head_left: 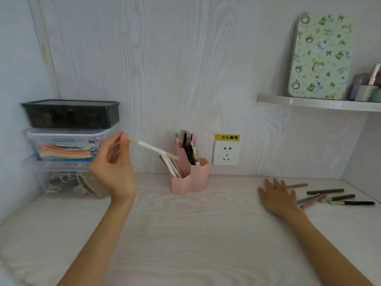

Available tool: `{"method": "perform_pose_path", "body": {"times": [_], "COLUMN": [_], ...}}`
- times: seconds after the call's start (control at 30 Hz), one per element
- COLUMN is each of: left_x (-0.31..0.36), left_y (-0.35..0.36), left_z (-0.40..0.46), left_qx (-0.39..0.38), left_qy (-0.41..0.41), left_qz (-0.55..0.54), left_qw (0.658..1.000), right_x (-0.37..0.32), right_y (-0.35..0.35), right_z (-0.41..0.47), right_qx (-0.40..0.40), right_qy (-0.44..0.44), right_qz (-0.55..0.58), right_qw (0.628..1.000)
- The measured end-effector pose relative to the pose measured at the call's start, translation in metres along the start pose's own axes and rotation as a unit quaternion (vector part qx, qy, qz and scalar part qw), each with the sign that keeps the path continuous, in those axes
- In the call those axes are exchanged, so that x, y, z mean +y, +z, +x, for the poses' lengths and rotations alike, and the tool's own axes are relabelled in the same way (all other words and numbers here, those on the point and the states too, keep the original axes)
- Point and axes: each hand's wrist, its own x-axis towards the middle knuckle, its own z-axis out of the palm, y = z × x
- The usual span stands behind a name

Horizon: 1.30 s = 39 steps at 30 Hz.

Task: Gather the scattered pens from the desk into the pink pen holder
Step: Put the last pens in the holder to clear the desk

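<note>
Head view: a person's two bare arms reach over a pale wood-grain desk [185,234] set against a matching back panel.
Left hand [114,168]: raised at left of centre, thumb and fingertips pinched on the end of a white pen [151,148]; the pen slants down to the right, its far tip at the rim of the holder's left compartment.
Pink pen holder [190,182]: upright at the far edge of the desk, centre, touching or just short of the back panel; several pens stand in its compartments.
Right hand [277,196]: palm down on the desk at right, fingers spread flat, gripping nothing; fingertips just beside the loose pens.
Scattered pens [334,198]: about six, dark, pink and grey, lying flat at the far right of the desk.
Storage boxes [70,131]: stacked at far left, a black one on top of clear ones.
Wall socket [226,152]: on the back panel right of the holder, under a yellow label.
Shelf [317,104]: upper right, carrying a green patterned tin [319,56] that leans upright, and small jars.
</note>
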Motion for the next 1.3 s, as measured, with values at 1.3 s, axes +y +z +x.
{"method": "perform_pose_path", "body": {"times": [1.3], "left_x": [-0.04], "left_y": [0.08], "left_z": [-0.141], "left_qx": [-0.573], "left_qy": [0.063], "left_qz": [0.435], "left_qw": [0.692], "right_x": [-0.005], "right_y": [0.004], "right_z": [-0.007], "right_qx": [0.044], "right_qy": [-0.158], "right_qz": [0.095], "right_qw": [0.982]}}
